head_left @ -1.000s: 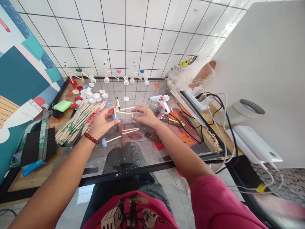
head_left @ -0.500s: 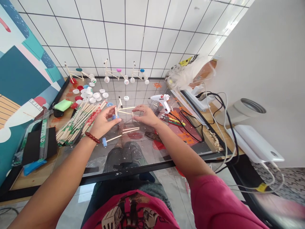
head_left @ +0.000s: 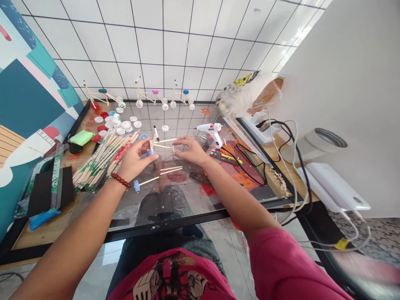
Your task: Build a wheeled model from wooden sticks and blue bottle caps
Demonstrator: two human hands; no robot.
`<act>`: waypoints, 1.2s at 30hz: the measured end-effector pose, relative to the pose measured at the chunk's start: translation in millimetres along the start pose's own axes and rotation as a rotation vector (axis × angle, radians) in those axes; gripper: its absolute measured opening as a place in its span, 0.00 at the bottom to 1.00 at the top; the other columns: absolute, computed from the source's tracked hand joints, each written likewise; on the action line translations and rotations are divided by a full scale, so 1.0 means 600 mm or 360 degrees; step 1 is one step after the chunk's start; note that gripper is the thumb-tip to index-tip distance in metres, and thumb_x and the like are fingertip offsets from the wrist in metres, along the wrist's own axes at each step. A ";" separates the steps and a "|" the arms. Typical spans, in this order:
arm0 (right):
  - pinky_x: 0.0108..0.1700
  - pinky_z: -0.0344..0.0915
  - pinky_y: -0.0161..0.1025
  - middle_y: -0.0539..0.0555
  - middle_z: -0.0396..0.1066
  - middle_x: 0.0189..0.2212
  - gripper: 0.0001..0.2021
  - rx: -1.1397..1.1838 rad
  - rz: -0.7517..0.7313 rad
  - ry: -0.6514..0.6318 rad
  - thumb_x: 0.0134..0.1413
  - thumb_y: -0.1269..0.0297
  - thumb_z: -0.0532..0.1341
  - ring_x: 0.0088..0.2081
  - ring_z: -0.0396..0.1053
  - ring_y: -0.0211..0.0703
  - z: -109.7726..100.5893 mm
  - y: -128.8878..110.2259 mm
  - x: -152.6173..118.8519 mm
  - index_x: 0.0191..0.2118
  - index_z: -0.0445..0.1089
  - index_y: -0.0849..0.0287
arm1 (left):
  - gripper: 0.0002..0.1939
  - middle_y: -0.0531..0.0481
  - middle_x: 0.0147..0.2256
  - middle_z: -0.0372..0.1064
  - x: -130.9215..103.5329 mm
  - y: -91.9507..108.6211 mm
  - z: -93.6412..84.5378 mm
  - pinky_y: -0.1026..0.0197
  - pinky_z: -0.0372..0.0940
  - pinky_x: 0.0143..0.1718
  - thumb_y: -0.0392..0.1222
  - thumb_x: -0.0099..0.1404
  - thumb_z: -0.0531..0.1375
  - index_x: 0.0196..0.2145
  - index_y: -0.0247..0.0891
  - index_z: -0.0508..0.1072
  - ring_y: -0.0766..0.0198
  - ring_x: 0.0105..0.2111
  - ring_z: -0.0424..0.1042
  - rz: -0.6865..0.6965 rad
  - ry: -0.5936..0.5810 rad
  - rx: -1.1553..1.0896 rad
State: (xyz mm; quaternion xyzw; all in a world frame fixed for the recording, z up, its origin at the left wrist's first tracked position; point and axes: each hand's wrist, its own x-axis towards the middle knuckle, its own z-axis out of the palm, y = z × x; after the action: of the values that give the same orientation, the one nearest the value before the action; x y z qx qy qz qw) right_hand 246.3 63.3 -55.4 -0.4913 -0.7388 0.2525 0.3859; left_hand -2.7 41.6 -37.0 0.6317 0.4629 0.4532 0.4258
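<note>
A small tricycle-like frame of thin wooden sticks stands between my hands, a black-tipped bar at its upper left. My left hand grips its upright end, just above a blue bottle cap. At the opposite end, my right hand pinches a short upright stick between thumb and fingers. Nearer me on the table lie two loose sticks, and a stick with a blue piece on its end. A white bottle cap is behind the frame.
Three finished-looking stick models line the wall. Several bottle caps and a heap of wrapped chopsticks are at left. On the right are a white glue gun with its black cord, pliers, a cutter and a power strip.
Hardly anything differs. Both hands keep their hold on the stick frame, and the whole view has shifted very slightly.
</note>
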 end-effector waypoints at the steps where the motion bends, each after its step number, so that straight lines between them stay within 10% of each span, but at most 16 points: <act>1: 0.61 0.63 0.47 0.54 0.74 0.45 0.15 -0.0007 -0.0002 -0.0001 0.45 0.63 0.72 0.51 0.73 0.47 0.000 0.001 0.000 0.42 0.80 0.54 | 0.40 0.40 0.55 0.74 0.000 0.001 0.001 0.42 0.63 0.63 0.49 0.47 0.74 0.58 0.38 0.72 0.46 0.57 0.72 -0.0009 0.0000 -0.0005; 36: 0.64 0.55 0.61 0.56 0.72 0.52 0.15 -0.0312 0.0135 -0.0159 0.45 0.56 0.73 0.58 0.66 0.58 0.004 -0.002 0.001 0.42 0.82 0.50 | 0.38 0.40 0.57 0.72 0.001 0.009 0.003 0.42 0.62 0.64 0.47 0.50 0.72 0.58 0.37 0.72 0.45 0.59 0.70 0.0025 -0.0060 0.0203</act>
State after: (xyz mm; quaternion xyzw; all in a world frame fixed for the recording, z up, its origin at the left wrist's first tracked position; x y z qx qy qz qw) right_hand 243.7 63.7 -55.7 -0.5445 -0.7568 0.2193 0.2876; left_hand -0.1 41.0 -32.2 0.6696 0.4779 0.4141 0.3896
